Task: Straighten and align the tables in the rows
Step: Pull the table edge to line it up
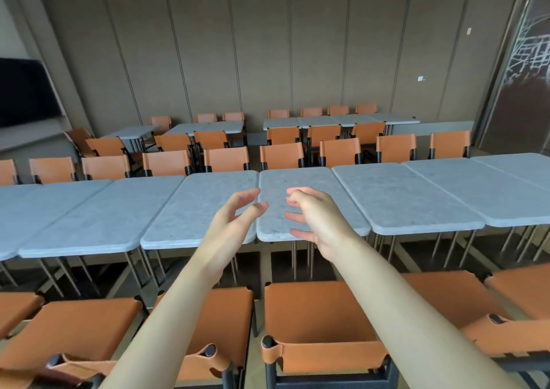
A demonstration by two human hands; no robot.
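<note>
Far-left table (6,207) cut by frame edge; wall plate (421,78) too small.

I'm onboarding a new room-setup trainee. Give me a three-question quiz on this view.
1. True or false: the left hand grips a table edge.
2. The centre table near edge sits, against its left neighbour: A) farther from the camera B) nearer C) flush
3. Fill in: the chairs are ____ in colour.

Key: 1 false, both hands hover with fingers loose, the right hand too. 2 A. 3 orange.
</note>
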